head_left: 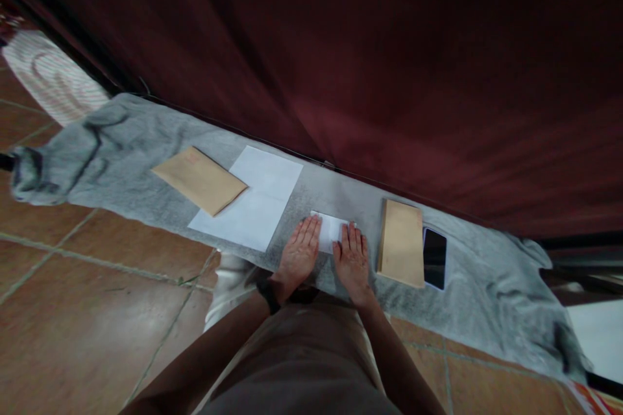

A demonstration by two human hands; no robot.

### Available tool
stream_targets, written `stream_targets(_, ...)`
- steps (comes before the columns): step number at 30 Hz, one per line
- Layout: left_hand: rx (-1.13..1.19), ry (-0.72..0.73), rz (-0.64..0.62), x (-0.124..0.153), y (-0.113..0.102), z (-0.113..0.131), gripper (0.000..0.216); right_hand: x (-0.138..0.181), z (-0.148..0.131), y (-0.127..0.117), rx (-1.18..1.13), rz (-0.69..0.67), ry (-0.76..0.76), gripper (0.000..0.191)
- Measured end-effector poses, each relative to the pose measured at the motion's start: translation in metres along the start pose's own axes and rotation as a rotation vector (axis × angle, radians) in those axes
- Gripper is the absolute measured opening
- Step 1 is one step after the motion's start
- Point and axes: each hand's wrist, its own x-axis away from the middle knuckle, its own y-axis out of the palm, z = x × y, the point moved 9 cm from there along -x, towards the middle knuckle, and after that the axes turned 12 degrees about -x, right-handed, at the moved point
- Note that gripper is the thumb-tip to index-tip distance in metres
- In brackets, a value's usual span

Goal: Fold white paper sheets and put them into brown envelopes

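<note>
Left hand and right hand rest flat, gripping nothing, on folded paper near the grey cloth's front edge; I should press evenly.

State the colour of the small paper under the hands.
White; the small paper shows best in the head view.

Paper: small, white, oblong, lying flat, faintly creased
Paper's spot: left of brown envelopes, not touching
</note>
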Motion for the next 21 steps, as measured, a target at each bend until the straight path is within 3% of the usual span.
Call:
stream_targets(5, 0.048, 0.137, -0.005, 0.007, 0.004, 0.031, 0.059, 0.000, 0.000, 0.000, -0.010, -0.037, 0.009, 0.057)
stream_targets(11, 0.046, 0.150, -0.011, 0.012, 0.006, 0.030, 0.060, -0.008, -0.005, -0.005, -0.019, -0.028, 0.048, 0.054)
stream_targets(17, 0.060, 0.181, 0.013, 0.015, 0.007, 0.028, 0.058, -0.019, -0.035, 0.016, -0.141, -0.165, -0.099, 0.051)
stream_targets(21, 0.037, 0.143, 0.025, 0.021, 0.000, 0.018, 0.057, -0.014, -0.031, 0.017, -0.103, -0.154, -0.110, 0.052)
